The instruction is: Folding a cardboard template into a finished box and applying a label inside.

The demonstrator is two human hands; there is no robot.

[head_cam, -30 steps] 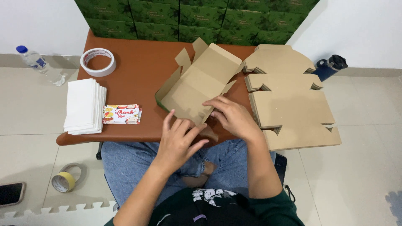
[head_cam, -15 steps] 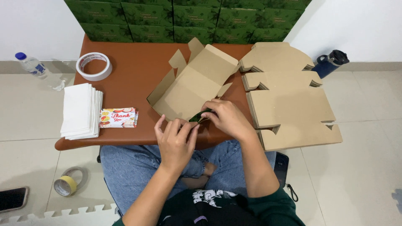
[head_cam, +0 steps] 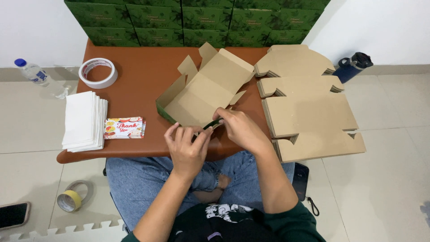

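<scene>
A half-folded cardboard box (head_cam: 204,94), brown inside and green outside, lies open on the brown table (head_cam: 143,71). My left hand (head_cam: 187,150) and my right hand (head_cam: 242,130) meet at its near edge. Both pinch the box's front flap (head_cam: 212,124), whose green side shows between my fingers. The left side wall stands upright; the lid lies open toward the back right.
A stack of flat cardboard blanks (head_cam: 309,107) fills the table's right side. White napkins (head_cam: 83,121), printed cards (head_cam: 124,127) and a tape roll (head_cam: 97,72) lie at left. Green boxes (head_cam: 197,20) line the back. On the floor: bottle (head_cam: 38,77), flask (head_cam: 354,66), yellow tape (head_cam: 74,197), phone (head_cam: 13,214).
The box has slid left and toward me. Both hands moved from beside the near edge onto the front flap and now pinch it.
</scene>
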